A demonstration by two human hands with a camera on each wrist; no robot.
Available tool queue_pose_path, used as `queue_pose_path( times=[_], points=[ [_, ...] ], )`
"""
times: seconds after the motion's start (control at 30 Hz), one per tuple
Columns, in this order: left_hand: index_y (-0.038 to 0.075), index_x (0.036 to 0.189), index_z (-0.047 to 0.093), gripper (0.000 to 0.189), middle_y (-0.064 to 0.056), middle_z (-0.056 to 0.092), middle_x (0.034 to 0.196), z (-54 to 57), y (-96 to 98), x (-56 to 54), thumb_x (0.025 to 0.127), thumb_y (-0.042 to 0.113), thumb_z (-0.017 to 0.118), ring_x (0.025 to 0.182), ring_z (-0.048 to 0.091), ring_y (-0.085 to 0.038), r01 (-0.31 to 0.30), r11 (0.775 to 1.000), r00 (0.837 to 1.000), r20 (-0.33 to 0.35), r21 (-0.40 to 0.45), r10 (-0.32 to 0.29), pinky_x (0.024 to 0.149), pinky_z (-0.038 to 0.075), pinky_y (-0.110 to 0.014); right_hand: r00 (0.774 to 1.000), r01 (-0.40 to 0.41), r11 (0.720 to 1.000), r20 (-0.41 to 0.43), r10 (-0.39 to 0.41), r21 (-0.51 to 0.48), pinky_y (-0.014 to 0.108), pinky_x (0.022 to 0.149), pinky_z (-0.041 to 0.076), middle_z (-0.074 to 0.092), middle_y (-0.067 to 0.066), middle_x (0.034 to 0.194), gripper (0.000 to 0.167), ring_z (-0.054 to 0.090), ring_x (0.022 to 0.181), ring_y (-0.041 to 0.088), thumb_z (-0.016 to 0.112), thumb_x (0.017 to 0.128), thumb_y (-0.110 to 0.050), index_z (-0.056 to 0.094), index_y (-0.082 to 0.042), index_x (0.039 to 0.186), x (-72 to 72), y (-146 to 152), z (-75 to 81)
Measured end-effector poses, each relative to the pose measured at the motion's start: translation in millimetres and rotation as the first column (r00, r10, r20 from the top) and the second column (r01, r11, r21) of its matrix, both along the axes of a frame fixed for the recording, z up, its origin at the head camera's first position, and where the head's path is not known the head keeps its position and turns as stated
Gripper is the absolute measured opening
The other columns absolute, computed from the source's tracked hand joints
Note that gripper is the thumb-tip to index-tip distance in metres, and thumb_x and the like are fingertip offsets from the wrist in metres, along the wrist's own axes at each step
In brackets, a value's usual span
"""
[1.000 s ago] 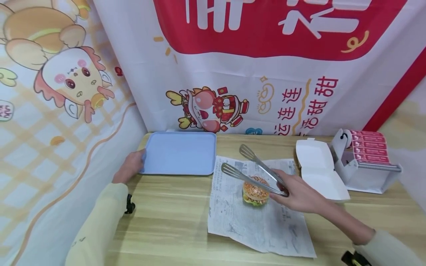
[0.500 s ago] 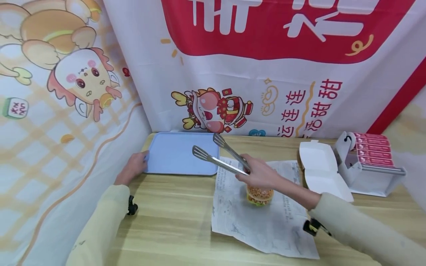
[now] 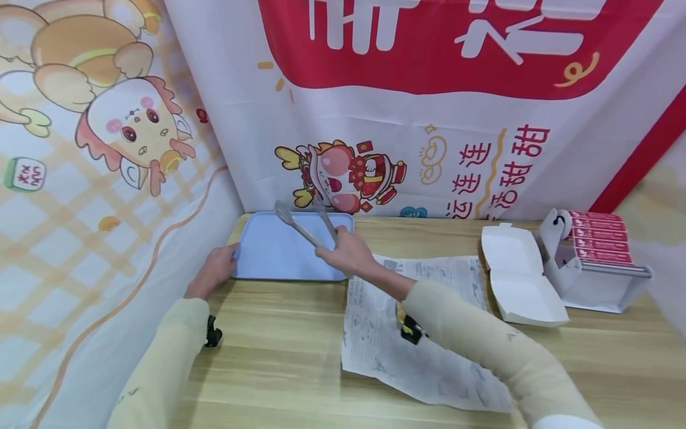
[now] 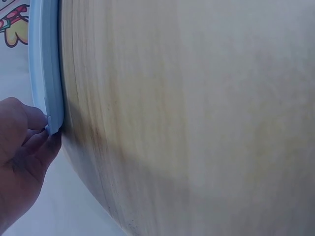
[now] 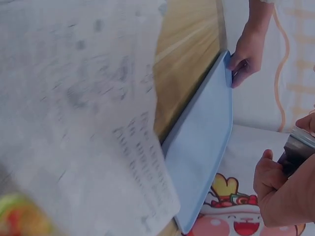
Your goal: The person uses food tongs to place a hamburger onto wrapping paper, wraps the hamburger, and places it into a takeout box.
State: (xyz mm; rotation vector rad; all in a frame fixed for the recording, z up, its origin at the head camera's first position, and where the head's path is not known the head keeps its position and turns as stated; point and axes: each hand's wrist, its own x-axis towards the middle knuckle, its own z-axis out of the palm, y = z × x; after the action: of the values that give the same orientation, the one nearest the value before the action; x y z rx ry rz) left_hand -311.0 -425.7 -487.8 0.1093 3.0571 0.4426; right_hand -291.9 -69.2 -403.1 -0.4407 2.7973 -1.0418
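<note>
My left hand (image 3: 216,268) grips the left edge of a blue tray (image 3: 273,253); in the left wrist view the thumb and fingers pinch its corner (image 4: 53,115). My right hand (image 3: 347,250) holds metal tongs (image 3: 304,229) over the tray's right part, arms spread and nothing between the tips. The tongs' handle end (image 5: 298,147) shows in the right wrist view. A burger (image 3: 400,313) sits on a sheet of printed paper (image 3: 370,351), mostly hidden behind my right sleeve; part of it blurs into the lower left of the right wrist view.
An open white takeaway box (image 3: 520,274) lies right of the paper. Beside it stands a metal dispenser (image 3: 595,277) with a roll of red labels (image 3: 600,235). Printed cloth walls (image 3: 236,107) border the wooden table (image 3: 257,357) at the back and left.
My right hand has carried the tongs leftward and back, from above the burger to above the tray. My sleeve now covers most of the burger. The left hand stays on the tray.
</note>
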Motion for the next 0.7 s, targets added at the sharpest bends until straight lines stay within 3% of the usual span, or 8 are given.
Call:
queue_pose_path(
  times=[0.17, 0.33, 0.57, 0.7],
  points=[
    [-0.015, 0.144, 0.038, 0.052, -0.037, 0.043, 0.144, -2.9, -3.1, -0.2, 0.094, -0.003, 0.043, 0.13, 0.048, -0.049, 0.004, 1.0, 1.0, -0.017, 0.003, -0.004, 0.106, 0.044, -0.058, 0.999, 0.037, 0.999, -0.004, -0.037, 0.006, 0.029, 0.052, 0.048, 0.062, 0.01, 0.083, 0.056, 0.059, 0.067, 0.022, 0.066, 0.084, -0.05, 0.052, -0.004, 0.112, -4.7, -40.0, -13.6],
    [-0.014, 0.146, 0.035, 0.054, -0.037, 0.041, 0.146, -1.8, -1.2, -1.1, 0.094, -0.002, 0.042, 0.131, 0.048, -0.047, -0.006, 1.0, 1.0, -0.005, 0.021, 0.006, 0.106, 0.044, -0.057, 0.991, 0.129, 0.991, 0.023, -0.128, -0.03, 0.031, 0.047, 0.048, 0.061, 0.01, 0.08, 0.053, 0.059, 0.062, 0.022, 0.066, 0.084, -0.046, 0.049, -0.003, 0.11, -9.1, -60.3, -34.0],
    [-0.012, 0.148, 0.033, 0.054, -0.035, 0.038, 0.149, -3.9, -1.3, -3.5, 0.095, -0.002, 0.042, 0.139, 0.04, -0.047, -0.021, 1.0, 1.0, 0.017, 0.011, 0.021, 0.113, 0.039, -0.057, 0.969, 0.235, 0.972, 0.085, -0.233, -0.014, 0.031, 0.052, 0.051, 0.064, 0.012, 0.087, 0.075, 0.062, 0.068, 0.023, 0.064, 0.09, -0.048, 0.039, 0.005, 0.136, -13.3, -69.5, -59.9],
    [-0.012, 0.148, 0.034, 0.055, -0.035, 0.039, 0.149, -5.2, -4.4, -1.7, 0.094, -0.003, 0.043, 0.138, 0.04, -0.047, -0.029, 1.0, 0.999, 0.017, 0.006, 0.028, 0.112, 0.04, -0.056, 0.96, 0.265, 0.964, 0.09, -0.264, 0.003, 0.033, 0.055, 0.052, 0.066, 0.014, 0.092, 0.082, 0.063, 0.072, 0.024, 0.063, 0.091, -0.05, 0.033, 0.006, 0.142, -14.2, -77.5, -69.4]
  ],
)
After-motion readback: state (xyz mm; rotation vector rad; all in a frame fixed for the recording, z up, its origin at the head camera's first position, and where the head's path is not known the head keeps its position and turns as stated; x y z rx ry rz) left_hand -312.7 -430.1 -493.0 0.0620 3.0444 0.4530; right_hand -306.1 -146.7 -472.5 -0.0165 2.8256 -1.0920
